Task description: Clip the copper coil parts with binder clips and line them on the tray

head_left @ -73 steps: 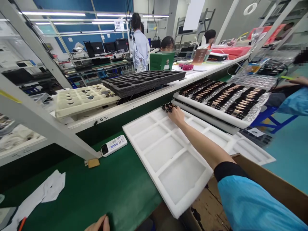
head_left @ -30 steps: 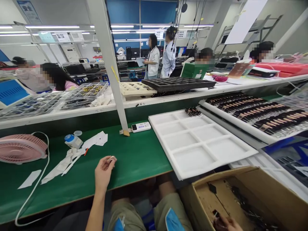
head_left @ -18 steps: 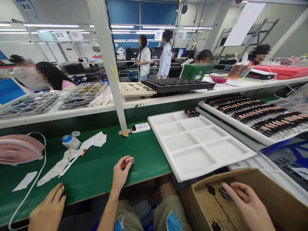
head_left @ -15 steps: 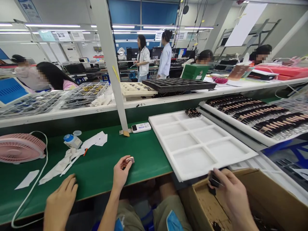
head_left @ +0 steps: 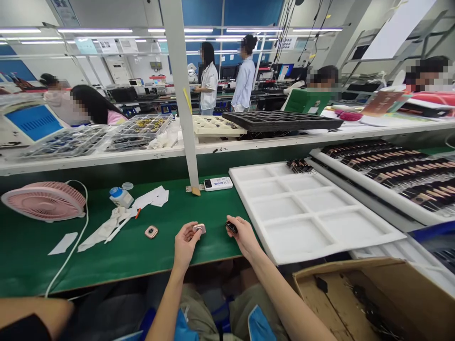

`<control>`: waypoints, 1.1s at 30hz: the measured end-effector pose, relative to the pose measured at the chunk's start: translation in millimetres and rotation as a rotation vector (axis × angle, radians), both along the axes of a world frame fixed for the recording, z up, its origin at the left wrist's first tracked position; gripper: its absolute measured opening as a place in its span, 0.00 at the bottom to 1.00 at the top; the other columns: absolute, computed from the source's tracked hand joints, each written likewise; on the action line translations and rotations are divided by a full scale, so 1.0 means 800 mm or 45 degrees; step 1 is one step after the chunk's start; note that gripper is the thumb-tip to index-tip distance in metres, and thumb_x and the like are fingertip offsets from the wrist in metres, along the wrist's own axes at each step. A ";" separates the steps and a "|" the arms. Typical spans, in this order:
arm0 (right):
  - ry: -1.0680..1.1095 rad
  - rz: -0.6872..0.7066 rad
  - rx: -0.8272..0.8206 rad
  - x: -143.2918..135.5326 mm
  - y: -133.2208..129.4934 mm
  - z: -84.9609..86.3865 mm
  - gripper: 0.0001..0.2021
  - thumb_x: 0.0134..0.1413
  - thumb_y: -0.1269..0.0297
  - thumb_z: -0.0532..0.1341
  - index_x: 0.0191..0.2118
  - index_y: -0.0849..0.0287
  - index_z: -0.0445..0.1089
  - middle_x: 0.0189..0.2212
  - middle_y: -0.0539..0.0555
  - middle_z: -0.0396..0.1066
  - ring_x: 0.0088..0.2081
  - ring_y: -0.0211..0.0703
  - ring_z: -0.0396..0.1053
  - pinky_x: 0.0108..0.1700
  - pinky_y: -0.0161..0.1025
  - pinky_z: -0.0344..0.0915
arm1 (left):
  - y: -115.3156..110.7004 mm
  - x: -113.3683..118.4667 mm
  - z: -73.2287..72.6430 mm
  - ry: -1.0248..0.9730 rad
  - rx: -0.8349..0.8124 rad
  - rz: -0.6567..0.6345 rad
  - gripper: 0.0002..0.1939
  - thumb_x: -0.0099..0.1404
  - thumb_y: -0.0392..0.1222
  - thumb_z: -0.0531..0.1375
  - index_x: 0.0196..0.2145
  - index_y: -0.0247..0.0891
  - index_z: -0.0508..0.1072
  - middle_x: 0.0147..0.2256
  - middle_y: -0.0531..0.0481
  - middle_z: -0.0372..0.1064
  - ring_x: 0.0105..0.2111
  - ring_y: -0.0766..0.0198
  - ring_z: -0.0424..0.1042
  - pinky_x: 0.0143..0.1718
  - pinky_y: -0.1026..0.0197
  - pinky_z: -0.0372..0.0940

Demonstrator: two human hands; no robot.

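Observation:
My left hand [head_left: 185, 244] is closed on a small rose-gold, rounded-square watch case [head_left: 200, 228], pinched between thumb and fingers above the green table. Level with it on the right, my right hand [head_left: 244, 235] grips a small black part [head_left: 231, 227]; its exact kind is not clear. The two pieces are apart, with a short gap between them. Farther left, a second rose-gold watch case [head_left: 151, 232] with a dark round centre lies on the green mat [head_left: 117, 267].
A white foam tray [head_left: 254, 213] with compartments is to the right; black parts [head_left: 299, 165] sit in its far corner. A cardboard box [head_left: 329, 308] holds black pieces. Leftward are a pink fan [head_left: 44, 201], bottle [head_left: 121, 197] and papers [head_left: 151, 195]. Another person's arm [head_left: 35, 312] shows lower left.
My right hand has moved from above the cardboard box to beside my left hand, carrying the black part. The other person's hand has drawn back; a watch case now shows on the mat.

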State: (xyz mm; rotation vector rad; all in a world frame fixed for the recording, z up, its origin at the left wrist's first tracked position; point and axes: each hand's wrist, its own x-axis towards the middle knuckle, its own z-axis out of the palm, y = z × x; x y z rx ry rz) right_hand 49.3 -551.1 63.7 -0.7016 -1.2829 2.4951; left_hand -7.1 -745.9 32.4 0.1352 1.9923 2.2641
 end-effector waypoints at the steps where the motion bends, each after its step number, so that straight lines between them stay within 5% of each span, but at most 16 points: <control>1: -0.018 -0.008 -0.005 -0.010 -0.003 -0.007 0.24 0.37 0.52 0.79 0.22 0.59 0.65 0.19 0.48 0.64 0.21 0.34 0.60 0.20 0.33 0.55 | 0.000 0.000 0.001 -0.004 0.003 -0.002 0.27 0.51 0.53 0.74 0.43 0.36 0.78 0.37 0.43 0.80 0.32 0.63 0.76 0.35 0.63 0.72; 6: 0.011 0.121 -0.075 -0.026 -0.004 -0.032 0.21 0.39 0.53 0.79 0.23 0.61 0.70 0.21 0.50 0.66 0.28 0.40 0.70 0.30 0.36 0.69 | -0.001 0.001 0.003 -0.030 0.031 -0.005 0.27 0.51 0.53 0.75 0.44 0.35 0.78 0.37 0.43 0.79 0.32 0.63 0.75 0.35 0.62 0.71; 10: 0.059 0.417 -0.061 -0.006 0.004 -0.032 0.20 0.43 0.50 0.77 0.32 0.62 0.75 0.37 0.59 0.78 0.40 0.47 0.77 0.44 0.41 0.73 | -0.002 0.001 0.006 -0.046 0.034 -0.012 0.27 0.52 0.53 0.74 0.45 0.35 0.78 0.38 0.42 0.80 0.31 0.63 0.75 0.35 0.61 0.70; 13: 0.117 0.558 0.115 0.007 0.008 -0.029 0.21 0.50 0.47 0.73 0.36 0.61 0.74 0.40 0.60 0.78 0.38 0.44 0.76 0.43 0.41 0.72 | -0.003 0.000 0.007 -0.060 0.045 -0.023 0.26 0.54 0.53 0.73 0.46 0.35 0.79 0.39 0.42 0.80 0.30 0.64 0.73 0.35 0.62 0.69; 18: 0.131 0.569 0.343 0.006 0.009 -0.034 0.25 0.44 0.51 0.77 0.43 0.60 0.73 0.36 0.56 0.78 0.34 0.42 0.74 0.43 0.42 0.71 | -0.007 0.000 0.004 -0.092 0.120 -0.064 0.25 0.56 0.51 0.72 0.47 0.35 0.79 0.39 0.42 0.80 0.30 0.66 0.72 0.33 0.63 0.68; 24: 0.139 0.620 0.474 0.001 0.003 -0.046 0.27 0.53 0.37 0.66 0.36 0.61 0.71 0.20 0.49 0.68 0.17 0.34 0.58 0.20 0.34 0.52 | -0.007 0.001 0.009 -0.137 0.171 -0.097 0.26 0.56 0.51 0.72 0.48 0.34 0.78 0.36 0.44 0.79 0.28 0.66 0.73 0.31 0.64 0.67; 33: 0.132 0.683 0.737 0.014 0.004 -0.049 0.26 0.59 0.43 0.64 0.48 0.63 0.76 0.27 0.52 0.71 0.26 0.38 0.63 0.29 0.37 0.59 | -0.007 0.001 0.008 -0.216 0.100 -0.178 0.26 0.51 0.52 0.75 0.45 0.34 0.81 0.37 0.40 0.82 0.33 0.57 0.80 0.35 0.58 0.75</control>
